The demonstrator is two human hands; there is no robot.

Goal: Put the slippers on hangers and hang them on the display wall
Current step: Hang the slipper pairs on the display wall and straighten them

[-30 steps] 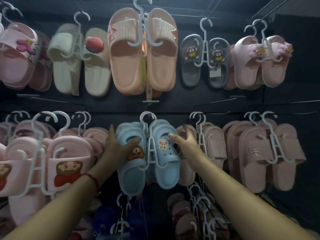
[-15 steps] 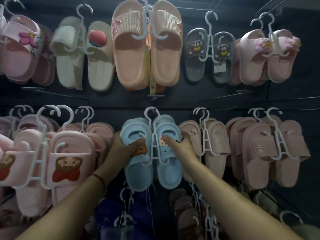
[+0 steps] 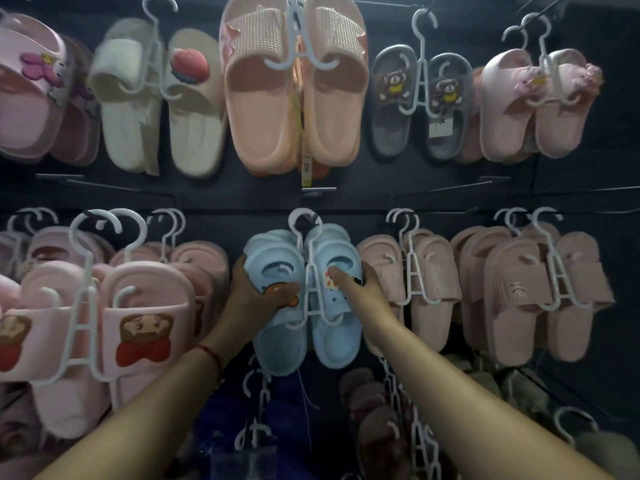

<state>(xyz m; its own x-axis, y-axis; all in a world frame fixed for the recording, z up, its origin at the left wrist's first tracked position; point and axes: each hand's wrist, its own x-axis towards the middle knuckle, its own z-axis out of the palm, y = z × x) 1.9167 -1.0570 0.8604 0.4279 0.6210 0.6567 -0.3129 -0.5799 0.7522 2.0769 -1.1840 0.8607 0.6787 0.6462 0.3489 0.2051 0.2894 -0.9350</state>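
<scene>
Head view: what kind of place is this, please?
Most likely a shoe shop or its stockroom. Many pairs of slippers hang in rows on white hangers on a dark wall, and a tag hangs under the peach pair. Both hands grip the blue pair.

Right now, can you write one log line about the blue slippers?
blue slippers: on white hanger, hooked on wall | left hand: grips left slipper | right hand: grips right slipper
</scene>
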